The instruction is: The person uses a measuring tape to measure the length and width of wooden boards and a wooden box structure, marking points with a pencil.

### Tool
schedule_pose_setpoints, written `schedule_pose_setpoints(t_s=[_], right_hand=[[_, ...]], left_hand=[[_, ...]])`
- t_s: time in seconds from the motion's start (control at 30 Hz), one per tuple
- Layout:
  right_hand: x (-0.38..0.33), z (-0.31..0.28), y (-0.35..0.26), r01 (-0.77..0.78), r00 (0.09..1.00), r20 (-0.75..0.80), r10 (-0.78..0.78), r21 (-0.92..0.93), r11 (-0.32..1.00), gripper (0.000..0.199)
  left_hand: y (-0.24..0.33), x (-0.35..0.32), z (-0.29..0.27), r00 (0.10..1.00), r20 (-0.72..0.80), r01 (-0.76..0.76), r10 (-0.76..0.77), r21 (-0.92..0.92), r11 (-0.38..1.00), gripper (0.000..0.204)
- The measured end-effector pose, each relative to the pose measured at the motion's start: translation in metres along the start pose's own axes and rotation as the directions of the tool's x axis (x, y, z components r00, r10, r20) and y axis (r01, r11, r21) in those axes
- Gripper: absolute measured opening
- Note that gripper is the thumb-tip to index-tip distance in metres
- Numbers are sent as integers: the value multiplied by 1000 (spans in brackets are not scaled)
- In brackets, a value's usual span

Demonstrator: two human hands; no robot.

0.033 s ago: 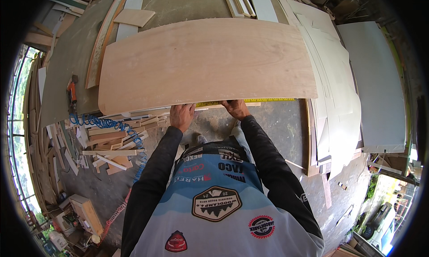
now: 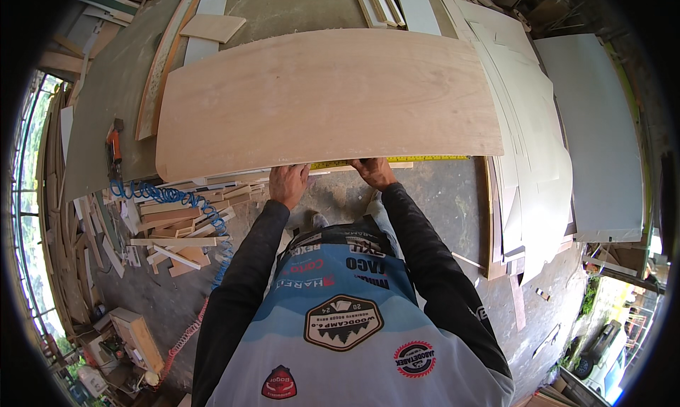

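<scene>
A long pale plywood panel [image 2: 329, 95] lies flat across the workbench, with its near edge facing me. Along that edge runs the yellow blade of a tape measure [image 2: 425, 157], stretching from my left hand past my right. My left hand [image 2: 288, 185] is closed at the edge where the visible blade starts, its fingertips partly hidden by the panel. To its right, my right hand [image 2: 374, 173] is closed with thumb and fingers on the blade. A small dark patch shows by its fingertips, too small to make out. The tape's case is not visible.
An orange-and-black air tool [image 2: 115, 148] lies at the bench's left, its blue coiled hose [image 2: 152, 192] hanging down. Wood offcuts [image 2: 184, 226] are piled on the floor at left. White sheets [image 2: 528, 138] stand stacked at right. A small board [image 2: 212, 29] lies beyond the panel.
</scene>
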State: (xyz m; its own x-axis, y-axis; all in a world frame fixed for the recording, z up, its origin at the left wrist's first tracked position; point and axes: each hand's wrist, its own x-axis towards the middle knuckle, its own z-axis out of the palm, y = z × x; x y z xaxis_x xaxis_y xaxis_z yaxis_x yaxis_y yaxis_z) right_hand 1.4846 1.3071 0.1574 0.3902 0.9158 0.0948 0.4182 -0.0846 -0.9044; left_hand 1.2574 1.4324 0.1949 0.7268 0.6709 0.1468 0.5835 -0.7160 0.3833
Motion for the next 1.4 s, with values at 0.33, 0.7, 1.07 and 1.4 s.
schedule_pose_setpoints(t_s=[0.33, 0.7, 1.07, 1.4], right_hand=[[0, 2, 5, 23, 1000, -6, -23, -35, 999, 32], [0, 3, 7, -18, 1000, 1, 18, -6, 1000, 34], [0, 4, 9, 52, 998, -25, -52, -15, 999, 32], [-1, 1, -2, 41, 999, -21, -43, -85, 996, 29]], left_hand=[[-7, -2, 10, 995, -85, -44, 48, 41, 998, 24], [-6, -3, 10, 997, -73, -38, 40, 41, 998, 26], [-4, -2, 6, 997, -65, -40, 42, 31, 999, 26], [1, -1, -1, 1000, -26, -10, 10, -1, 1000, 26]])
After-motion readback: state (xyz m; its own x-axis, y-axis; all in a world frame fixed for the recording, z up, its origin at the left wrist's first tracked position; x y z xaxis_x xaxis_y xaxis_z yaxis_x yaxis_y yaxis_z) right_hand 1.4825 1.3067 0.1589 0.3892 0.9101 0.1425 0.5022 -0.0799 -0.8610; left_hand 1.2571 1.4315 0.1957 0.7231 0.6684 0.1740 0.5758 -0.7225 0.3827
